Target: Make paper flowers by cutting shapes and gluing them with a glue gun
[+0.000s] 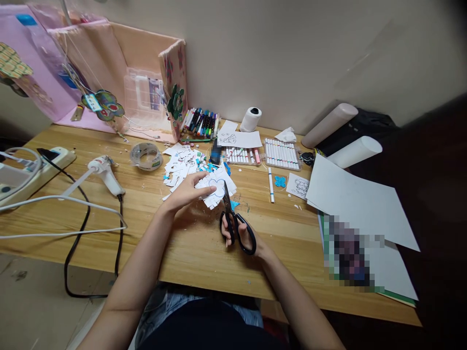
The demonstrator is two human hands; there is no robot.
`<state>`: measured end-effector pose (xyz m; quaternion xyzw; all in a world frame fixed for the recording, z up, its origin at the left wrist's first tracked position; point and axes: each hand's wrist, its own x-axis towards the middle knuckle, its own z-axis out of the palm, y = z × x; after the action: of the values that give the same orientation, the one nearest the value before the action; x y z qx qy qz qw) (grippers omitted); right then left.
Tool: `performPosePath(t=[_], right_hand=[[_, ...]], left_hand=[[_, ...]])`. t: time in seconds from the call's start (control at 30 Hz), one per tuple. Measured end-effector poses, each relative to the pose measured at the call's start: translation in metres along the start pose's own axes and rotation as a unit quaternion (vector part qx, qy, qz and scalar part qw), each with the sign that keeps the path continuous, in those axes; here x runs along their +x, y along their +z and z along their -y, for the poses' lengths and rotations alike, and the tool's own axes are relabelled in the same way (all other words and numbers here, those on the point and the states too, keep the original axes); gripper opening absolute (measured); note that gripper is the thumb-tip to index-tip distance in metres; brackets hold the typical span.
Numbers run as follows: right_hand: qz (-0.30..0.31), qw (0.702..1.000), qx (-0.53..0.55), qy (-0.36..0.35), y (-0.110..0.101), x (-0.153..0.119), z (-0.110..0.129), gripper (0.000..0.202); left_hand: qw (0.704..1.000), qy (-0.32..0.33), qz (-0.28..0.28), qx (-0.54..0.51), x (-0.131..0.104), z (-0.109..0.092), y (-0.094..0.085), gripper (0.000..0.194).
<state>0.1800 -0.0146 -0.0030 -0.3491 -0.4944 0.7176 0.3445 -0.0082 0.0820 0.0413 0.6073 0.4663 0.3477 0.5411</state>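
White paper (212,200) with a blue flower outline (218,186) (its lower edge looks jagged) is pinched in the left hand (187,191), ahead of the right hand (245,234), which holds black-handled scissors (228,207).

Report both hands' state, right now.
Left hand: closed, holding white paper with a blue flower outline.
Right hand: closed, holding black-handled scissors, fingers through the handles.
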Motion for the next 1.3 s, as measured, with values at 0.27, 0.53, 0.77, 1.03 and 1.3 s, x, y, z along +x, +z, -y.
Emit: performPosePath(t=[0.27,0.53,0.77,1.03,1.3], right_hand=[[0.000,0.999,-0.031,0.017,-0.005,0.000,-0.001,0.069],[0.011,0.999,-0.043,0.028,-0.009,-0.001,0.000,0.068],[0.016,0.998,-0.047,0.040,-0.010,-0.002,0.008,0.067],[-0.001,1.000,-0.015,0.007,-0.008,-0.002,0.000,0.068],[-0.024,0.993,0.114,-0.003,-0.012,0.008,-0.013,0.073]], left_hand=[[0.997,0.006,0.069,-0.028,0.001,0.000,-0.002,0.029],[0.996,-0.001,0.078,-0.047,0.001,0.001,-0.005,0.033],[0.996,0.011,0.081,-0.034,0.001,0.003,-0.008,0.032],[0.998,-0.011,0.033,-0.050,0.001,0.003,0.003,0.042],[0.994,-0.009,-0.009,-0.106,0.004,0.010,0.033,0.035]])
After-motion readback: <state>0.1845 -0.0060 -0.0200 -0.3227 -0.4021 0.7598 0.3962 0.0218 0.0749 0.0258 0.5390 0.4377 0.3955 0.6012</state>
